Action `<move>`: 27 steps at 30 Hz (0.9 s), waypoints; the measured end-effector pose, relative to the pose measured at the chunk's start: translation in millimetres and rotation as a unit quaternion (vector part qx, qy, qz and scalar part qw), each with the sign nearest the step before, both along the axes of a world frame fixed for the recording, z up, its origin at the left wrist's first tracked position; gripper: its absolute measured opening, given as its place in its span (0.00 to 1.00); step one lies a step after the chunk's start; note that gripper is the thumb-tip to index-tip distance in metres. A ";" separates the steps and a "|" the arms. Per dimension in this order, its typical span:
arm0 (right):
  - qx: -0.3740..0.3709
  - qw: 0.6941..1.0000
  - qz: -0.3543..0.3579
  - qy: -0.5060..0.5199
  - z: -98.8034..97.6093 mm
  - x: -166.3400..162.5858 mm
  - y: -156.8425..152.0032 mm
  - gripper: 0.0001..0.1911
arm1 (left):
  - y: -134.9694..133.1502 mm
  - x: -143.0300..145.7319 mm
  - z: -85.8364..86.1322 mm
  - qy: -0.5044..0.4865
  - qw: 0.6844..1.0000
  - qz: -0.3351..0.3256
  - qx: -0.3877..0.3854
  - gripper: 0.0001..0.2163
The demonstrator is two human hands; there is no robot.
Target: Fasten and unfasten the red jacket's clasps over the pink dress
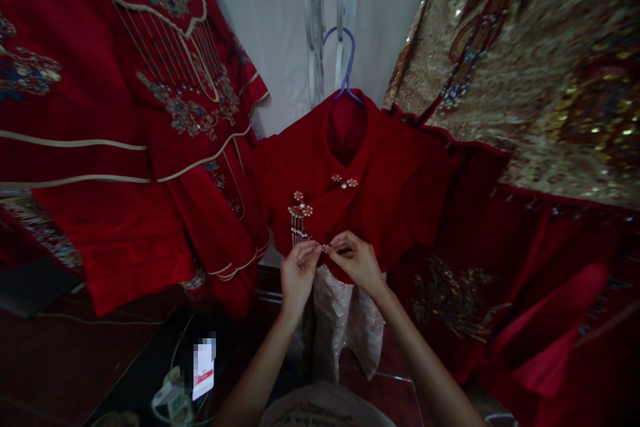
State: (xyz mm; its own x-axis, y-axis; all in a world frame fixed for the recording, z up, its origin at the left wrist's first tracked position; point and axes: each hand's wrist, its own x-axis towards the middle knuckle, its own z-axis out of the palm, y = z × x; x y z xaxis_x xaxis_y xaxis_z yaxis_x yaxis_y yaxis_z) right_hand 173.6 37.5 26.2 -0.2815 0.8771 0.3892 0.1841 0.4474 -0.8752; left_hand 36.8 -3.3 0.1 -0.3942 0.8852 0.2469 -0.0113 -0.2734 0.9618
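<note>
In front of me a red short-sleeved top [380, 147] with a stand collar hangs from a purple hanger [347, 60]. My left hand [299, 267] and my right hand [356, 259] meet at its front, thumbs and fingers pinched close together on a small beaded string [325, 248]. Just above my left fingers sits a jewelled brooch [299, 211] with hanging bead tassels. Higher up, a beaded clasp [345, 181] lies below the collar. How the string joins the top is hidden by my fingertips.
An embroidered red jacket [200, 107] hangs at left, a gold sequined garment [550, 80] at right. Behind the top stands a white metal rack [314, 27]. Pale sparkly fabric [335, 327] hangs below. A lit phone [203, 373] rests on a dark surface at lower left.
</note>
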 end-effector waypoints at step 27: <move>0.030 0.999 -0.026 0.020 0.5 -12.7 -2.2 0.09 | 4.3 -5.5 -4.9 0.010 0.999 -0.038 0.005 0.11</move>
State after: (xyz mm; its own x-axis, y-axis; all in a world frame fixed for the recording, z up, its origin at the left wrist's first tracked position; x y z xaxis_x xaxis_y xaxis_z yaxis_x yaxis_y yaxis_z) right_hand 160.9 35.3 26.7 -0.2195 0.8650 0.4512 0.1730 0.4897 -0.8546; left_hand 31.3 1.0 -4.8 -0.3208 0.9100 0.2626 -0.0137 -0.2816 0.9594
